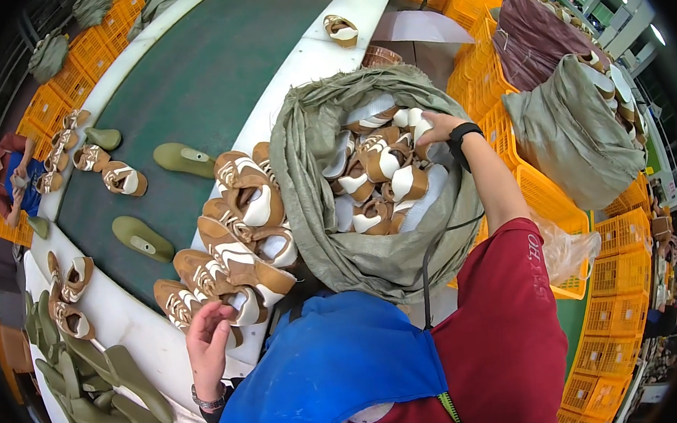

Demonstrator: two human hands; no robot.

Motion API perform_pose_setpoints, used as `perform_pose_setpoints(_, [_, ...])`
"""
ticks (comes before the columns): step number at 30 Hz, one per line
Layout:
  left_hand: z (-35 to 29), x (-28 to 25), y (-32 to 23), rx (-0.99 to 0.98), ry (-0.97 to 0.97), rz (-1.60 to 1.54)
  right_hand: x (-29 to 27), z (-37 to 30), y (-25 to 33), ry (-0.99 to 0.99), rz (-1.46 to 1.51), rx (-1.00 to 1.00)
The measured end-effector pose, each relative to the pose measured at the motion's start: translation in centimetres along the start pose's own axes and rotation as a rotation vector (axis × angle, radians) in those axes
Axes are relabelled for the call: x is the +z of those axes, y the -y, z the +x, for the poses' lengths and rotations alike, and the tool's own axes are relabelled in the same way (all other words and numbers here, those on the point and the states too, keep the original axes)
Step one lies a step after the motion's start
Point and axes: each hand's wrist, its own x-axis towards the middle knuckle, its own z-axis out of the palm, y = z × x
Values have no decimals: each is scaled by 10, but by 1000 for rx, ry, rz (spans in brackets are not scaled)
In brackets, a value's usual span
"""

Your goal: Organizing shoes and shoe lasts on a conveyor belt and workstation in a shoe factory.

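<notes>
A grey-green woven sack (312, 174) stands before me, filled with brown and white shoes (385, 152). My right hand (439, 128) reaches into its far right side, fingers closed round a shoe with a white heel (419, 125). At lower left, my left hand (209, 333) is half curled with its fingers apart and holds nothing. It is beside the nearest of several brown lace-up shoes with white stripes (231, 256), crowded along the white ledge left of the sack. Whether its fingertips touch that shoe I cannot tell.
A green conveyor belt (185, 80) runs beyond the ledge, carrying olive shoe lasts (143, 238) and a few shoes. More lasts (114, 388) pile up at lower left. Orange crates (617, 269) and another sack (574, 129) stand right. A person (18, 177) works across the belt.
</notes>
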Motion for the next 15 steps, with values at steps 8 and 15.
perform_pose_setpoints(8, [13, 25, 2, 40, 32, 53, -5, -72, 74, 176, -459, -54])
perform_pose_setpoints(15, [23, 22, 4, 7, 169, 107, -102, -129, 109, -399, 1013, -269])
